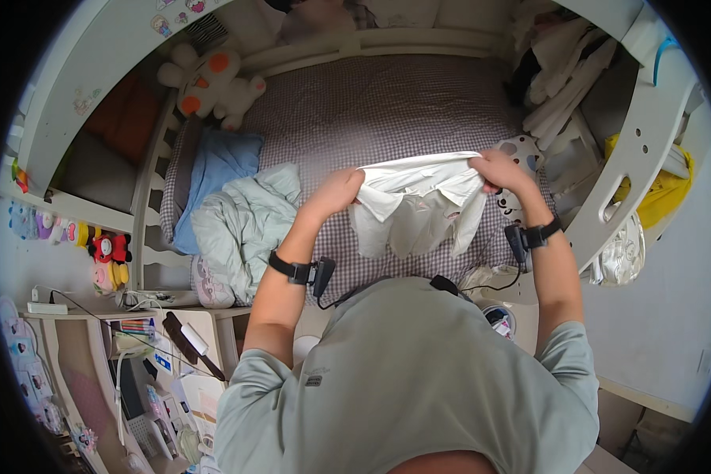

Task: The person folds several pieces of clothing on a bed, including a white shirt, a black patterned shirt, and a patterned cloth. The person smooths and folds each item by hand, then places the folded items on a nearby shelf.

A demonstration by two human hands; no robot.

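Observation:
A white garment [418, 175], thin and with a loose hanging lower part, is stretched between my two hands above a checked bed sheet [355, 106]. My left hand [338, 191] grips its left end, and my right hand [500, 172] grips the upper right end. The garment's top edge runs nearly straight from hand to hand, while its lower flaps hang down in front of the bed sheet. Black straps with small devices sit around both forearms. To the left of my left hand lies a crumpled pale green quilt [246, 219].
A blue cloth [225, 172] and a white plush toy [207, 86] lie at the bed's left end. A spotted cushion [518, 151] is beyond my right hand. White bed rails [634, 154] surround the bed; clothes [569, 71] hang at the upper right. Cluttered shelves [172, 391] stand lower left.

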